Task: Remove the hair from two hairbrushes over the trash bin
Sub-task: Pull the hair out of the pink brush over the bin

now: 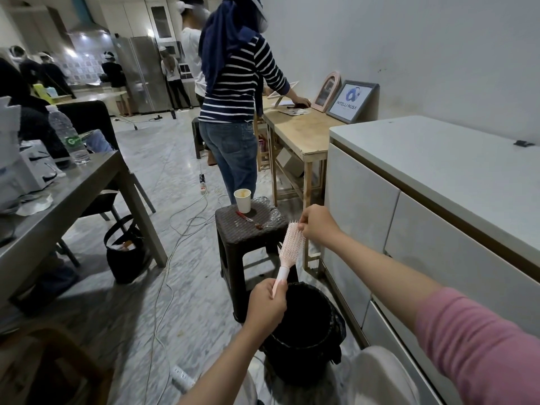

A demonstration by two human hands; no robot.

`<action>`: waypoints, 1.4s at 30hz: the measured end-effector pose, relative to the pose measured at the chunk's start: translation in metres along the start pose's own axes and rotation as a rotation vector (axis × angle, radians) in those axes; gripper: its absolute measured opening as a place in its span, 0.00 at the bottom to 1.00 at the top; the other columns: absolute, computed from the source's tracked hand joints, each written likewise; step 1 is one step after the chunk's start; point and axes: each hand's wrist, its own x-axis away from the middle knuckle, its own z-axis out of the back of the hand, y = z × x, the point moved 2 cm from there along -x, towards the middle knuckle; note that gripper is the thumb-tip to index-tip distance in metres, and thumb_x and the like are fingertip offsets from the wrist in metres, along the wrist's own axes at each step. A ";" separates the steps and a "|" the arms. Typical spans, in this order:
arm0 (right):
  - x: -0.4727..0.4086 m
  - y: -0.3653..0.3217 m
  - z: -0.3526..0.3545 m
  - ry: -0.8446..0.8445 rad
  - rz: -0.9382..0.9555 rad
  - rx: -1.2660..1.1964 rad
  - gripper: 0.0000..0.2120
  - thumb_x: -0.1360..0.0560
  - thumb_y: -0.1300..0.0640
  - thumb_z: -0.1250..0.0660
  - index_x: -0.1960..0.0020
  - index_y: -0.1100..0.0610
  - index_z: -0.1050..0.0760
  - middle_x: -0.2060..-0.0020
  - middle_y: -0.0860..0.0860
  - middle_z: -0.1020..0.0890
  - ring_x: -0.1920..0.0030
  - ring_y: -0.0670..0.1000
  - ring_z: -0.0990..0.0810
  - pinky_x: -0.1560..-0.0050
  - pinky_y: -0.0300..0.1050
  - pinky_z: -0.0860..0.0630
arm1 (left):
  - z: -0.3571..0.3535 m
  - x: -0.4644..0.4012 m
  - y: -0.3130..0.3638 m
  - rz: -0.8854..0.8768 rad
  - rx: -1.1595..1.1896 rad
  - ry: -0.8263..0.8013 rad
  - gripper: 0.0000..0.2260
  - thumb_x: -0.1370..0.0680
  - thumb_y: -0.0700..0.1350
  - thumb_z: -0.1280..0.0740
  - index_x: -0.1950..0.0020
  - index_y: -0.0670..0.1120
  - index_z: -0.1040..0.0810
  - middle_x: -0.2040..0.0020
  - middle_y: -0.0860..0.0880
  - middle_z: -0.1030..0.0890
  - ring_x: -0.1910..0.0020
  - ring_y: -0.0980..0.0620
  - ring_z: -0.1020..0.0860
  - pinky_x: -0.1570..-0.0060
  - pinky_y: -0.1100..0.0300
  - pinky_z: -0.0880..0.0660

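A pink hairbrush (289,247) is held upright and slightly tilted above a black trash bin (304,343) lined with a dark bag. My left hand (267,305) grips the brush's handle at the bin's near rim. My right hand (317,225) is at the top of the bristle head with its fingertips pinched together on the bristles; any hair between them is too fine to see. Only one brush is in view.
A dark brown plastic stool (248,229) behind the bin carries a paper cup (243,200) and a red pen (248,219). White cabinets (409,217) run along the right. A person in a striped top (233,112) stands ahead. Cables (175,244) cross the floor; a grey table (58,206) is left.
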 end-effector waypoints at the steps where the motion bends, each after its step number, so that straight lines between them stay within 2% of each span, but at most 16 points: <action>1: 0.000 0.000 -0.001 -0.009 0.009 0.030 0.04 0.26 0.64 0.32 0.56 0.64 0.19 0.58 0.57 0.18 0.54 0.53 0.20 0.50 0.48 0.22 | 0.000 0.000 -0.001 0.001 -0.013 0.001 0.12 0.19 0.47 0.39 0.61 0.44 0.28 0.73 0.49 0.31 0.80 0.57 0.35 0.79 0.63 0.38; 6: 0.000 0.000 -0.003 -0.054 0.096 0.148 0.06 0.28 0.69 0.37 0.56 0.66 0.20 0.58 0.60 0.18 0.56 0.58 0.19 0.54 0.49 0.22 | 0.007 -0.001 -0.005 0.009 -0.073 0.008 0.13 0.20 0.47 0.38 0.57 0.39 0.25 0.73 0.49 0.31 0.77 0.55 0.34 0.76 0.61 0.38; 10: 0.000 -0.001 -0.005 -0.092 0.144 0.223 0.07 0.25 0.69 0.39 0.51 0.65 0.22 0.53 0.59 0.19 0.52 0.57 0.20 0.53 0.45 0.24 | 0.012 -0.003 0.000 0.068 -0.024 -0.016 0.14 0.19 0.46 0.40 0.54 0.36 0.24 0.74 0.50 0.32 0.80 0.56 0.36 0.79 0.64 0.39; 13: -0.002 -0.001 -0.007 -0.061 0.127 0.221 0.07 0.25 0.68 0.38 0.50 0.65 0.22 0.52 0.59 0.19 0.50 0.57 0.20 0.52 0.44 0.26 | 0.011 0.000 0.010 0.137 0.125 -0.051 0.12 0.18 0.45 0.41 0.56 0.39 0.25 0.77 0.49 0.33 0.84 0.57 0.37 0.82 0.66 0.41; 17: -0.003 0.002 -0.014 0.063 0.046 0.137 0.05 0.24 0.66 0.37 0.53 0.66 0.23 0.54 0.60 0.20 0.53 0.57 0.21 0.51 0.51 0.22 | 0.008 -0.001 0.018 0.206 0.230 -0.064 0.13 0.17 0.45 0.42 0.57 0.40 0.26 0.79 0.50 0.33 0.86 0.57 0.38 0.83 0.68 0.43; 19: -0.004 0.006 -0.016 0.108 -0.034 0.040 0.04 0.25 0.67 0.38 0.56 0.65 0.24 0.57 0.58 0.21 0.55 0.56 0.22 0.53 0.50 0.22 | 0.005 -0.004 0.021 0.280 0.283 -0.062 0.14 0.17 0.46 0.42 0.58 0.40 0.26 0.78 0.50 0.32 0.85 0.57 0.38 0.82 0.68 0.44; 21: -0.008 0.014 -0.009 0.200 -0.284 -0.207 0.02 0.26 0.68 0.36 0.56 0.65 0.24 0.57 0.58 0.21 0.56 0.55 0.20 0.54 0.47 0.21 | 0.005 -0.005 0.019 0.407 0.341 -0.021 0.14 0.17 0.47 0.42 0.58 0.40 0.26 0.75 0.49 0.32 0.84 0.56 0.39 0.80 0.68 0.44; 23: -0.009 0.025 0.001 0.275 -0.551 -0.536 0.06 0.25 0.66 0.34 0.50 0.67 0.23 0.54 0.60 0.19 0.59 0.56 0.17 0.59 0.47 0.18 | 0.007 -0.005 0.010 0.516 0.387 0.035 0.14 0.18 0.47 0.42 0.57 0.40 0.26 0.74 0.48 0.31 0.83 0.55 0.38 0.79 0.66 0.44; 25: -0.008 0.033 0.007 0.294 -0.639 -0.739 0.08 0.25 0.66 0.33 0.48 0.68 0.23 0.56 0.60 0.18 0.67 0.53 0.19 0.66 0.43 0.20 | 0.011 -0.003 -0.002 0.544 0.388 0.062 0.14 0.18 0.47 0.42 0.56 0.39 0.25 0.73 0.48 0.31 0.82 0.54 0.38 0.79 0.65 0.44; 27: -0.005 0.035 0.009 0.278 -0.660 -0.818 0.04 0.26 0.67 0.32 0.52 0.68 0.23 0.63 0.58 0.20 0.70 0.51 0.21 0.67 0.41 0.21 | 0.012 -0.002 -0.008 0.531 0.380 0.071 0.14 0.18 0.47 0.42 0.56 0.39 0.25 0.73 0.48 0.31 0.82 0.54 0.38 0.79 0.66 0.44; 28: -0.002 0.035 0.008 0.266 -0.661 -0.822 0.02 0.26 0.68 0.32 0.55 0.67 0.24 0.66 0.57 0.21 0.70 0.50 0.21 0.68 0.41 0.21 | 0.011 -0.003 -0.010 0.528 0.375 0.078 0.13 0.18 0.47 0.42 0.57 0.39 0.25 0.73 0.48 0.31 0.82 0.54 0.38 0.79 0.66 0.44; 32: 0.004 0.038 0.002 0.224 -0.643 -0.767 0.08 0.28 0.69 0.30 0.66 0.63 0.24 0.68 0.57 0.19 0.71 0.50 0.19 0.65 0.42 0.19 | 0.012 -0.010 -0.011 0.553 0.342 0.111 0.13 0.19 0.47 0.41 0.57 0.39 0.25 0.72 0.47 0.30 0.81 0.53 0.36 0.79 0.66 0.42; 36: 0.004 0.038 0.002 0.181 -0.619 -0.719 0.08 0.28 0.69 0.30 0.66 0.63 0.22 0.68 0.56 0.18 0.70 0.50 0.18 0.64 0.41 0.19 | 0.017 -0.014 -0.011 0.588 0.318 0.131 0.13 0.18 0.46 0.41 0.57 0.39 0.26 0.71 0.46 0.30 0.78 0.52 0.36 0.79 0.65 0.42; 38: 0.002 0.036 0.000 0.158 -0.606 -0.673 0.05 0.28 0.69 0.30 0.62 0.64 0.20 0.63 0.59 0.17 0.69 0.50 0.18 0.66 0.39 0.20 | 0.020 -0.014 -0.011 0.593 0.307 0.136 0.12 0.18 0.46 0.41 0.56 0.39 0.27 0.71 0.46 0.30 0.78 0.52 0.36 0.79 0.65 0.42; 40: 0.000 0.036 -0.003 0.131 -0.585 -0.636 0.04 0.28 0.71 0.32 0.59 0.66 0.19 0.57 0.61 0.16 0.65 0.52 0.17 0.67 0.38 0.21 | 0.023 -0.015 -0.012 0.594 0.296 0.140 0.12 0.18 0.46 0.41 0.56 0.39 0.27 0.70 0.46 0.29 0.77 0.52 0.35 0.78 0.66 0.42; 42: -0.003 0.037 -0.008 0.078 -0.552 -0.573 0.06 0.27 0.69 0.33 0.59 0.63 0.19 0.52 0.60 0.16 0.55 0.55 0.17 0.62 0.41 0.20 | 0.025 -0.015 -0.012 0.588 0.290 0.144 0.11 0.18 0.45 0.41 0.55 0.39 0.28 0.70 0.46 0.29 0.77 0.52 0.35 0.79 0.67 0.42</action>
